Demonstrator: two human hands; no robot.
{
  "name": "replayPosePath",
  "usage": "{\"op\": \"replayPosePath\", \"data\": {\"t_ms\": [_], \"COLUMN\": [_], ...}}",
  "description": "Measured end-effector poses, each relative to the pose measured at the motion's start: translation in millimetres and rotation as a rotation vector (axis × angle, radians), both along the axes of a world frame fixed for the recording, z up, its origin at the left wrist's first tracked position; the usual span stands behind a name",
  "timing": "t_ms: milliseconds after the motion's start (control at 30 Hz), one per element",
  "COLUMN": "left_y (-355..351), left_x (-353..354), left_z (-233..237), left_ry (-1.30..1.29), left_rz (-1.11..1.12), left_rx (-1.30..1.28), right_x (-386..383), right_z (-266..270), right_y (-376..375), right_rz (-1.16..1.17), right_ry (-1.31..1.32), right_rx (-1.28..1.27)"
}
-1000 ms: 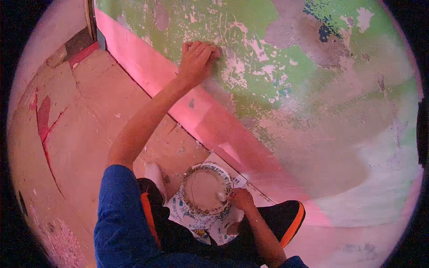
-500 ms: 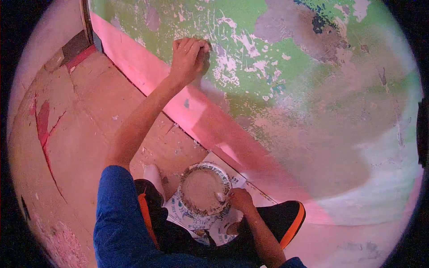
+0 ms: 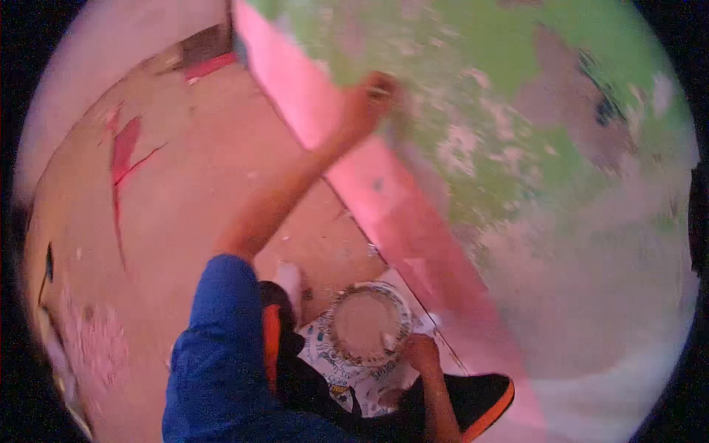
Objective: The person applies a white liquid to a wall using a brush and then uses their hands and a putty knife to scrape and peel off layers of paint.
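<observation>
My left hand [image 3: 374, 97], blurred by motion, is closed in front of the green, patchy wall [image 3: 502, 44], above its pink lower band. Something small and dark shows at the fingers, too smeared to make out. Lower down, my right hand [image 3: 422, 353] is closed at the right rim of a round tub [image 3: 330, 325]. The rim is crusted and speckled, and a pinkish-grey mass [image 3: 363, 325] fills the inside. A small pale piece [image 3: 389, 341] juts from beside the right fingers over this mass; I cannot tell what it is.
Under the tub lies a white printed sheet [image 3: 317, 347], between my dark-clad legs with orange stripes [image 3: 272, 340]. A bare foot [image 3: 289, 284] rests on the brownish floor [image 3: 199, 192], which has red streaks [image 3: 125, 144]. A dark block [image 3: 207, 46] stands in the far corner.
The view has swung, shifting the scene rightward and mostly down. My left hand has turned and its fingers now blur near the wall. My right hand stays at the tub's rim.
</observation>
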State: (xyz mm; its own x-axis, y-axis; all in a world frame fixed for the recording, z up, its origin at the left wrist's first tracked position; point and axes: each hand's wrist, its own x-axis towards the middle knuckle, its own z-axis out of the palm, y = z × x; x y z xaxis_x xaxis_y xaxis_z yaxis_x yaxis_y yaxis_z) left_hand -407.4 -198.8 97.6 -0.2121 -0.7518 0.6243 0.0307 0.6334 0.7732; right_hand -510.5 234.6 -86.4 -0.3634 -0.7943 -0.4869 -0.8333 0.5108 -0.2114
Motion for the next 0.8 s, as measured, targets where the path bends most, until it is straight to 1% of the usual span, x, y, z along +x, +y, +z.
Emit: {"op": "replayPosePath", "data": {"t_ms": [33,67,100,133,200,233,300,333,400,433,467,500,533,567,600,667,733,800], "left_y": [6.2,15.3,17.1,20.0,33.8,42.5,55.9,62.0,78.4,87.3,106.0,111.2,115.2,135.9,132.0,144.3,162.7,170.6], "left_x": [0.3,4.6,4.7,4.0,7.5,6.9,4.1,2.0,-0.7,7.9,26.2,22.5,23.4,34.1,29.5,26.5,28.9,29.1], "left_z": [-3.2,-1.6,-3.3,-7.6,-10.5,-10.7,-23.5,-38.3,-51.4,-56.2,-41.5,-50.5,-51.8,-27.1,-29.9,-29.8,-16.8,-27.5], "left_ry": [-0.02,0.019,-0.015,-0.09,-0.208,-0.247,-0.407,-0.406,-0.62,-0.743,-0.738,-0.763,-0.577,-0.791,-0.778,-0.495,-0.743,-0.538], "left_rz": [-0.02,-0.188,-0.185,-0.19,-0.195,-0.2,-0.246,-0.32,-0.331,-0.334,-0.337,-0.283,-0.292,-0.317,-0.355,-0.338,-0.284,-0.197], "left_rx": [-0.045,0.021,-0.13,-0.204,-0.329,-0.384,-0.422,-0.361,-0.438,-0.48,-0.465,-0.528,-0.623,-0.414,-0.544,-0.558,-0.413,-0.575], "right_x": [1.3,1.1,1.4,4.7,10.0,10.1,7.5,-5.3,1.4,-3.1,-6.0,-0.8,5.8,9.7,18.1,29.5,39.2,47.9], "right_z": [-3.3,-6.3,-7.2,-1.1,12.6,11.2,0.6,-40.0,-8.6,-16.0,-26.8,-15.9,-2.5,5.0,14.9,28.7,39.0,44.6], "right_y": [1.0,2.5,0.6,-5.6,-16.0,-19.7,-14.6,-5.3,-18.4,-20.5,-18.8,-18.3,-18.8,-18.4,-23.0,-28.9,-37.6,-45.8], "right_rz": [0.069,0.072,0.064,0.105,0.076,0.109,0.108,0.075,0.373,0.481,0.592,0.314,0.019,-0.005,0.057,0.145,0.201,0.243], "right_ry": [-0.017,-0.018,-0.025,-0.044,0.028,0.019,-0.058,-0.04,0.048,0.121,0.196,-0.069,-0.312,-0.331,-0.294,-0.255,-0.223,-0.205], "right_rx": [-0.003,-0.118,-0.233,-0.241,-0.098,-0.11,-0.214,-0.23,-0.119,-0.092,-0.075,-0.079,-0.127,-0.161,-0.176,-0.176,-0.169,-0.164]}}
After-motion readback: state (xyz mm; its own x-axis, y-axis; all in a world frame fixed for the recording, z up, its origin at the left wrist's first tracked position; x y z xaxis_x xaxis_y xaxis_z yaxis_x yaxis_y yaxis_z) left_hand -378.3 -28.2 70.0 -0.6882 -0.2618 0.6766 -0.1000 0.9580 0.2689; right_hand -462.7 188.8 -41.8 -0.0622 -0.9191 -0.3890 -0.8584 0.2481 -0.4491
